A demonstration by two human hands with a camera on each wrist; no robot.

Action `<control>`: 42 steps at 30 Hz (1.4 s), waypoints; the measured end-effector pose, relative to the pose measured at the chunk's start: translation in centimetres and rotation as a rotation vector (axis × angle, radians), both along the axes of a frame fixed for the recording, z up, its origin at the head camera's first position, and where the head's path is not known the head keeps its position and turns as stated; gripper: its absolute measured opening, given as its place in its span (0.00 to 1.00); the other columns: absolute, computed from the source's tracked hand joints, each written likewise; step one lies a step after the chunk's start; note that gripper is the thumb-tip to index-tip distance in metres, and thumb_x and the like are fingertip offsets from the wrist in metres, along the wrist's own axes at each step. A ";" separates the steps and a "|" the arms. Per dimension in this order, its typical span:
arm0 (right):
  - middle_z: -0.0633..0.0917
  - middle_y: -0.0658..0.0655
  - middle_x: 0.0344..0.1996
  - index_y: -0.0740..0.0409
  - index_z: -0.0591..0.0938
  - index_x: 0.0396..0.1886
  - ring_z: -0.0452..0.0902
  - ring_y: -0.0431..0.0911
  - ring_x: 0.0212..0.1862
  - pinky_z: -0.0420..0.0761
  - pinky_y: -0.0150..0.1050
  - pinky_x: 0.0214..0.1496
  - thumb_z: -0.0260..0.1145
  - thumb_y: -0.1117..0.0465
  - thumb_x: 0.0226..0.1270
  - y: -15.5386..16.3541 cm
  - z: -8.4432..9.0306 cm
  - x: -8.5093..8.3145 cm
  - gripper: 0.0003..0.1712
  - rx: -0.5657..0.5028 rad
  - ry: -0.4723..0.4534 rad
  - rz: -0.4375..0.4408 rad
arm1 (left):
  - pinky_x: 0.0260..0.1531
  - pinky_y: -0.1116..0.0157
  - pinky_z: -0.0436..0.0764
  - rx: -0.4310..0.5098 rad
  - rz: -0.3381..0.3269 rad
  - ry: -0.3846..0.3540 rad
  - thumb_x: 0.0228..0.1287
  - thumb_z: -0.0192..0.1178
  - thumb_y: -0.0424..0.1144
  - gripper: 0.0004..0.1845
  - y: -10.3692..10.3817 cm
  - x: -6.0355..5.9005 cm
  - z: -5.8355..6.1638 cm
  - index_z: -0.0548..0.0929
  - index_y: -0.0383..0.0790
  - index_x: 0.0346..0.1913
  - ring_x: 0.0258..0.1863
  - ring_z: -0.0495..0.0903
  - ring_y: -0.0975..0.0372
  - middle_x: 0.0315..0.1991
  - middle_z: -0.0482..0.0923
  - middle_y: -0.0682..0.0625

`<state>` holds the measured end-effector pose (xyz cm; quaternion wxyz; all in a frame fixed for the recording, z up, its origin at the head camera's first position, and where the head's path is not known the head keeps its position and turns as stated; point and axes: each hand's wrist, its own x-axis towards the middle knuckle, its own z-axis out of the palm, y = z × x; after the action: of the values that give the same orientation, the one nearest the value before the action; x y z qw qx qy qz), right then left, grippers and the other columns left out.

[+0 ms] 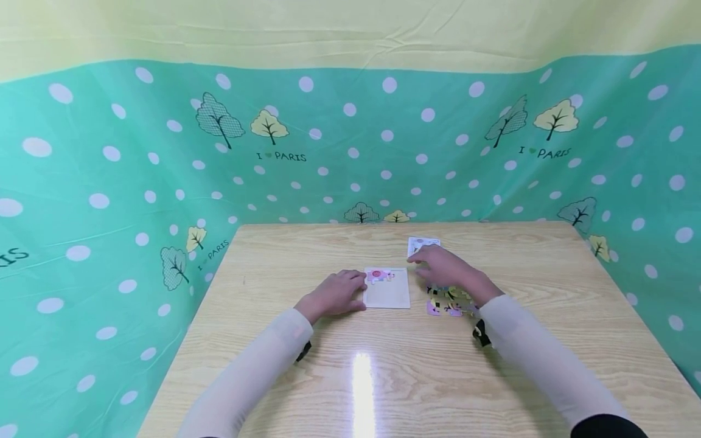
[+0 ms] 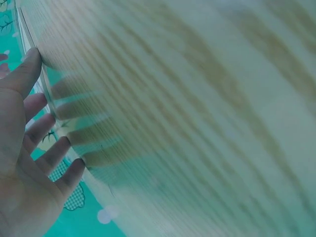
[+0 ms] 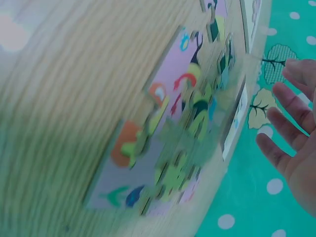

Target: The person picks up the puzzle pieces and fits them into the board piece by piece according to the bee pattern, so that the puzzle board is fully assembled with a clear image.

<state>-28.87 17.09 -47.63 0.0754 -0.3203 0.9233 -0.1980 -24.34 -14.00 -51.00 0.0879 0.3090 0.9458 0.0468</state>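
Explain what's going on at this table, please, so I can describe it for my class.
A person's left hand rests at the left edge of a white square board with pink printed puzzle pieces at its top left. The right hand, apparently holding nothing, is near a small white printed card. Colourful loose jigsaw pieces lie right of the board.

Left hand [image 1: 341, 293] beside white board [image 1: 386, 296] (pink piece [image 1: 383, 275] atop); right hand [image 1: 445, 266] near picture card [image 1: 424, 242], puzzle pieces [image 1: 436, 306].

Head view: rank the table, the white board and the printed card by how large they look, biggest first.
1. table
2. white board
3. printed card, judged by its visible part, since the right hand partly covers it
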 end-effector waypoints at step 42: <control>0.87 0.60 0.47 0.62 0.85 0.58 0.82 0.55 0.50 0.84 0.55 0.56 0.67 0.68 0.68 10.5 -2.5 1.1 0.18 0.082 0.010 -0.089 | 0.71 0.48 0.73 0.002 -0.012 -0.005 0.66 0.64 0.61 0.30 0.1 0.1 0.5 0.80 0.47 0.64 0.74 0.69 0.50 0.75 0.69 0.47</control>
<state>-27.73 27.59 -50.10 0.0749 -0.2765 0.9444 -0.1614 -24.23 -13.90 -50.54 0.0904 0.3148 0.9436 0.0481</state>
